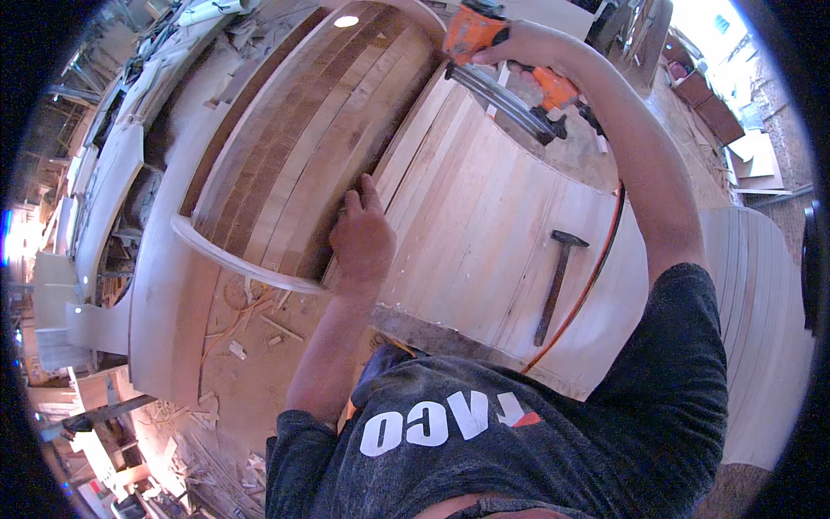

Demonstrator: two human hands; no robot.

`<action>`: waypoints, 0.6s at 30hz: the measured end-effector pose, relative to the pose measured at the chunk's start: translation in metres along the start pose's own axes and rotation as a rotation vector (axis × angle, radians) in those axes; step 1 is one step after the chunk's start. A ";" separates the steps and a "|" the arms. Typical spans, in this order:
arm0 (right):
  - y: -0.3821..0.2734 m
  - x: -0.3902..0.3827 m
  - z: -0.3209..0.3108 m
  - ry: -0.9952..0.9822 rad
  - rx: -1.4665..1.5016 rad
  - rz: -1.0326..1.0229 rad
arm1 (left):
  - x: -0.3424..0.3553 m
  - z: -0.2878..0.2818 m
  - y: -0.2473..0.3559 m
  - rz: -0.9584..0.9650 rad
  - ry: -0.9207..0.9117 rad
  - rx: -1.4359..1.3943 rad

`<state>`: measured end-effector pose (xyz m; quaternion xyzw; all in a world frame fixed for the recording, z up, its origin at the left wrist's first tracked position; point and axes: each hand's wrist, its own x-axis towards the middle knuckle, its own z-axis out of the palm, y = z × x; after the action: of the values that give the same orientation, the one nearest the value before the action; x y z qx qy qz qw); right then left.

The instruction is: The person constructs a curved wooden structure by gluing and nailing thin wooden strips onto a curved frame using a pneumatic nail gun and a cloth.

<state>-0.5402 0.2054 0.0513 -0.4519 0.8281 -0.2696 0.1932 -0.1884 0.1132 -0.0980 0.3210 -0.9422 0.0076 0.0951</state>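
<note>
My right hand (pixel 527 48) is closed around an orange and black nail gun (pixel 468 36) at the upper middle. The gun's long grey magazine reaches back toward a second orange part, and its nose is near the far end of the seam between two wooden pieces. My left hand (pixel 363 242) lies on that seam, two fingers stretched forward against the wood. Left of it is a curved wooden piece (pixel 298 164) of light and dark strips with a raised rim. On the right side spreads a pale slatted wooden panel (pixel 484 216).
A hammer (pixel 560 281) lies on the pale panel beside an orange-red air hose (pixel 596 272). Another slatted panel (pixel 752 285) stands at the far right. Offcuts and shavings (pixel 277 329) litter the floor at left. Curved boards (pixel 121 182) are stacked along the left side.
</note>
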 end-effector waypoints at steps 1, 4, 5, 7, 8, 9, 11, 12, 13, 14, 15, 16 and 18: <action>-0.007 0.011 0.003 -0.001 -0.013 0.002 | -0.001 0.002 -0.002 0.007 0.005 -0.001; -0.032 0.033 0.015 -0.023 -0.305 0.025 | -0.002 0.010 -0.005 0.018 0.035 -0.003; -0.038 0.036 0.015 -0.026 -0.319 0.023 | -0.002 0.013 -0.005 0.027 0.056 0.008; -0.051 0.042 0.016 -0.098 -0.340 0.124 | -0.002 0.015 -0.006 0.027 0.086 -0.025; -0.056 0.044 0.016 -0.103 -0.354 0.121 | -0.002 0.015 -0.006 0.036 0.113 -0.047; -0.059 0.046 0.015 -0.146 -0.365 0.133 | -0.002 0.017 -0.007 0.025 0.113 -0.057; -0.063 0.052 0.017 -0.194 -0.390 0.142 | -0.002 0.020 -0.008 0.026 0.125 -0.071; -0.061 0.054 0.021 -0.185 -0.367 0.153 | -0.003 0.018 -0.007 0.023 0.123 -0.077; -0.059 0.056 0.023 -0.175 -0.344 0.165 | -0.003 0.015 -0.005 0.027 0.087 -0.127; -0.056 0.058 0.024 -0.178 -0.350 0.168 | -0.003 0.013 -0.004 0.031 0.051 -0.179; -0.061 0.057 0.028 -0.137 -0.407 0.170 | -0.003 0.014 -0.006 0.024 0.047 -0.178; -0.066 0.057 0.033 -0.095 -0.465 0.172 | -0.003 0.015 -0.008 0.019 0.078 -0.189; -0.065 0.062 0.033 -0.120 -0.449 0.190 | -0.003 0.015 -0.010 0.014 0.109 -0.204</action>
<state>-0.5114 0.1147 0.0617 -0.4187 0.8931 -0.0320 0.1614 -0.1828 0.1064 -0.1141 0.3021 -0.9338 -0.0702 0.1782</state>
